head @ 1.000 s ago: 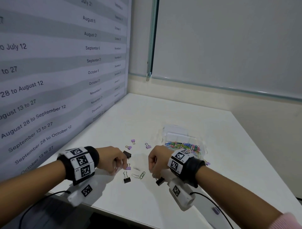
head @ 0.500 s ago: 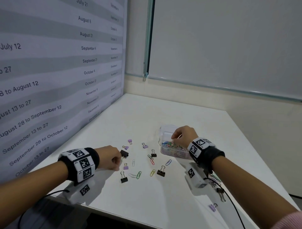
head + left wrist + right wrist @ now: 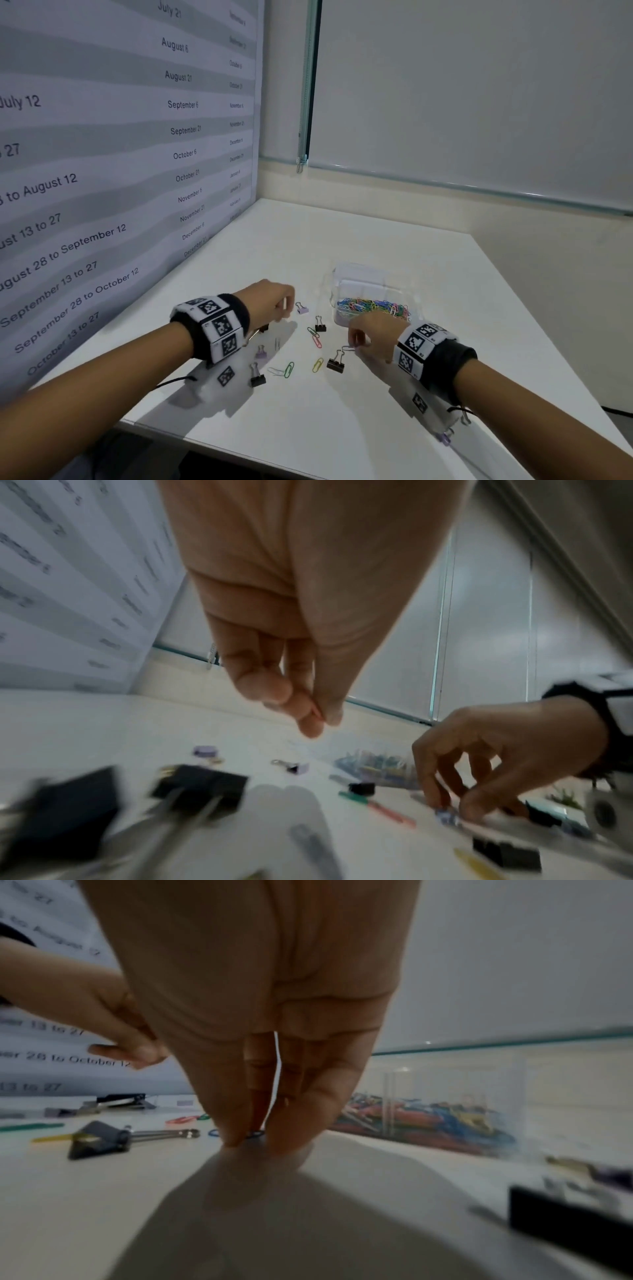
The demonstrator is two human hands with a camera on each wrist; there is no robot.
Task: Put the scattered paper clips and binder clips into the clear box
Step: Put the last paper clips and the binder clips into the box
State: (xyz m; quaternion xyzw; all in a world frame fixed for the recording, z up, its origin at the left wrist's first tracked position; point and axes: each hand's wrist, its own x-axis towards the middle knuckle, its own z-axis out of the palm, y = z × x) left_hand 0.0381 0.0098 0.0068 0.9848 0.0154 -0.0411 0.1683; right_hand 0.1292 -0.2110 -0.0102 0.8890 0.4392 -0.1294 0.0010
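1. The white table (image 3: pixel 394 246) fills the lower part of the head view; its near right corner is cut off by the frame. A wall chart (image 3: pixel 102 154) of date ranges stands along its left edge, with the leftmost words cropped.
2. The clear box (image 3: pixel 371 294) sits open on the table towards the right, well filled with coloured paper clips (image 3: pixel 373 305). Its walls are hard to trace against the white top; in the right wrist view it is a blurred see-through wall (image 3: pixel 455 1096) just right of the fingertips.
3. The right hand (image 3: pixel 371 334) is on the table just in front of the box. Its fingers (image 3: pixel 236 1123) point down, drawn together, pinching at a small blue paper clip (image 3: pixel 255 1133) flat on the table; most of that clip is hidden behind them.
4. The left hand (image 3: pixel 270 299) is raised above the table left of the box. Its thumb and fingertips (image 3: pixel 311 723) are pressed together on a thin pink sliver, too small to name for certain.
5. A brown-black binder clip (image 3: pixel 335 364) lies just left of the right hand's fingers, its wire handles reaching towards them.
6. More black and lilac binder clips lie scattered between the hands: one black (image 3: pixel 257 378), one lilac (image 3: pixel 302 310). In the left wrist view the nearest ones are smeared by blur.
7. Loose paper clips lie among them: green (image 3: pixel 289 369), yellow (image 3: pixel 318 365), pink (image 3: pixel 317 341).
8. Some clips by the right wrist camera at the table's near edge are partly hidden.
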